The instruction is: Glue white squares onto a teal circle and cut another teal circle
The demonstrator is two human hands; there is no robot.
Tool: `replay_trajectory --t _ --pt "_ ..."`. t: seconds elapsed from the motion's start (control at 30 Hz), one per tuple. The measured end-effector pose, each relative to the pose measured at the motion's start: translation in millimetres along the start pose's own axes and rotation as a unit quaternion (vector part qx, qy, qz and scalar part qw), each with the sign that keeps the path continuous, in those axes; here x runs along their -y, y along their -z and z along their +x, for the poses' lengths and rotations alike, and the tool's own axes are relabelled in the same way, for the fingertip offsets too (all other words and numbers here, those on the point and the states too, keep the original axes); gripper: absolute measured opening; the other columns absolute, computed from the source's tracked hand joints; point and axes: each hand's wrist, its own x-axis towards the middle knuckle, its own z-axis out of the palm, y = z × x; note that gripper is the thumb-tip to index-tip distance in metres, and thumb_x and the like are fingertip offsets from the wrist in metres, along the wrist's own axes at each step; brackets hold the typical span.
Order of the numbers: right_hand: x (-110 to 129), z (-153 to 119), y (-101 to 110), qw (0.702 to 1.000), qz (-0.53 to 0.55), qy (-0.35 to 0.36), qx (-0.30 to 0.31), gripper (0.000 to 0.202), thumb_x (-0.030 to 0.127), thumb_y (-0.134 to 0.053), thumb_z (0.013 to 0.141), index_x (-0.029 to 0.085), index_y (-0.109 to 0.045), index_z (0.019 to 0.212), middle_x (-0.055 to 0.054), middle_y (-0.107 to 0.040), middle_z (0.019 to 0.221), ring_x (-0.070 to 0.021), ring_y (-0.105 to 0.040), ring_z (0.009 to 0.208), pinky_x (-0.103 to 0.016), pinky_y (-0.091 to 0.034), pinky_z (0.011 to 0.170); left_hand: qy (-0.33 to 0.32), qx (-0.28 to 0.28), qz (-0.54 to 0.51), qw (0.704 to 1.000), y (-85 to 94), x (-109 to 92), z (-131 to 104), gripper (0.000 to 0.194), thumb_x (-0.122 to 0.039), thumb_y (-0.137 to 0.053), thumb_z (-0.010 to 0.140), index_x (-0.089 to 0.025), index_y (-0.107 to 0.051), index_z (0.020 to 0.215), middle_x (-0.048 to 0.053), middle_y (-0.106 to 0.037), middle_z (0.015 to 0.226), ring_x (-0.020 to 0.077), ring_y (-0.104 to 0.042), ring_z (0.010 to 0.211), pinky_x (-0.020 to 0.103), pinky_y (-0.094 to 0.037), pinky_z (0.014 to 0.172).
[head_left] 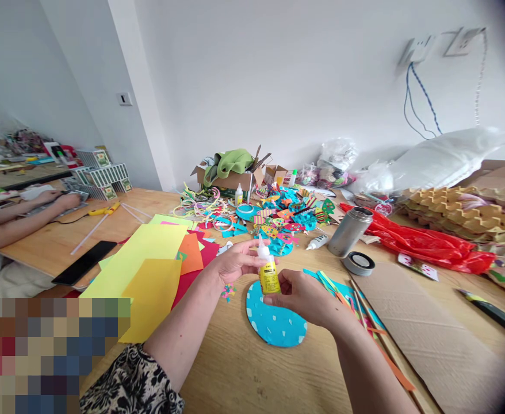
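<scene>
A small glue bottle [270, 277] with a yellow label and white nozzle is held nearly upright between both hands. My left hand [235, 260] is closed around its upper part by the white top. Lower down, the fingers of my right hand [299, 292] grip the side and base. Beneath the bottle lies a round blue piece [277, 328] with scattered white patches, flat on the wooden table [218, 368]; my right hand hides part of its edge. A small cluster of colourful bits [228, 292] is by my left wrist.
Yellow paper sheets [140, 247] and a black phone [84, 263] lie leftward. Colourful paper fish [278, 221] are heaped behind. On the right are a metal flask [349, 231], its lid [359, 263], cardboard [433, 322] and a cutter [494, 313]. Another person's hands [58, 198] work far left.
</scene>
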Motion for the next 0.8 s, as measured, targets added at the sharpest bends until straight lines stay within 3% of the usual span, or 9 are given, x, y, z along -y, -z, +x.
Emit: replay_trajectory --t 0.3,0.5,0.8 --pt "-5 5 -2 0.991 0.106 0.067 0.053 0.036 0.052 -0.065 0.074 0.018 -0.058 0.078 0.000 -0.058 0.071 -0.0130 -0.049 0.063 -0.025 -0.034 0.055 -0.017 -0.099 0.099 0.990 -12.0 -6 -7 0.077 -0.037 -0.084 0.059 -0.016 -0.049 0.125 0.008 -0.067 0.095 0.0218 -0.063 0.093 0.029 -0.044 0.074" --pt "-10 7 -6 0.982 0.154 0.082 0.067 0.037 0.052 -0.066 0.074 0.016 -0.060 0.084 -0.002 -0.060 0.075 -0.0139 -0.052 0.064 -0.026 -0.037 0.057 -0.028 -0.107 0.113 0.987 -13.6 -6 -7 0.085 -0.040 -0.086 0.056 -0.014 -0.047 0.126 0.007 -0.067 0.089 0.0245 -0.063 0.096 0.033 -0.044 0.079" --pt "-12 9 -7 0.985 0.133 0.085 0.063 0.038 0.052 -0.067 0.074 0.017 -0.062 0.085 -0.004 -0.063 0.078 -0.0163 -0.055 0.068 -0.028 -0.040 0.059 -0.023 -0.101 0.114 0.988 -13.5 -6 -7 0.084 -0.040 -0.085 0.056 -0.014 -0.047 0.127 0.007 -0.066 0.088 0.0241 -0.063 0.093 0.035 -0.045 0.079"
